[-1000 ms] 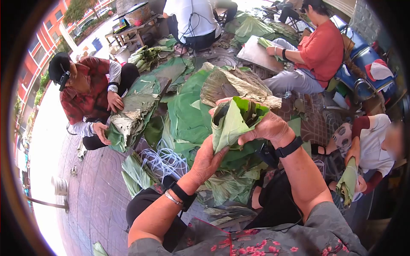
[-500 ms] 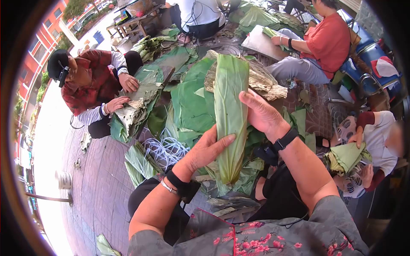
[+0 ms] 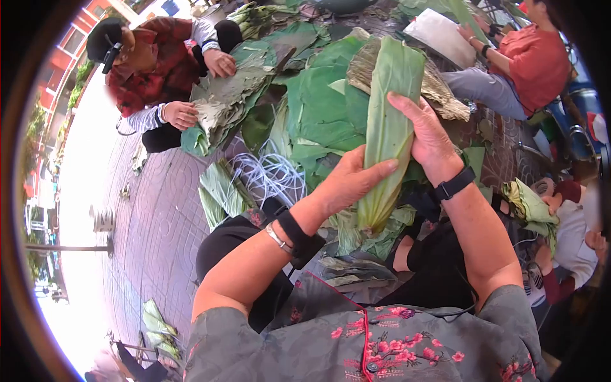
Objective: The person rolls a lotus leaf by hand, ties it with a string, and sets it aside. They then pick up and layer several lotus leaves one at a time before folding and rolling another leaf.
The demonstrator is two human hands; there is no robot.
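A long, pale green bundle of folded leaves (image 3: 396,83) stands tilted between my two hands, its gathered yellowish end pointing down. My left hand (image 3: 356,178) grips the lower left side, thumb across the front and fingers hidden behind. Higher up on the right edge, my right hand (image 3: 429,137) holds the bundle with its thumb on the front face; its other fingers are mostly out of sight. Beyond the bundle lie flat green leaves (image 3: 321,108) in a large spread, with dry brown leaves (image 3: 445,95) at their right.
White plastic strings (image 3: 270,178) lie tangled left of my hands, beside another folded leaf bundle (image 3: 223,191). A person in a dark cap (image 3: 153,70) handles a leaf stack (image 3: 232,95). At right sit a person in red (image 3: 534,60) and another holding leaves (image 3: 531,204).
My view has shifted, so the scene sits farther right. My right thumb has come onto the front of the bundle, where before that hand lay along its edge. My left hand keeps its hold.
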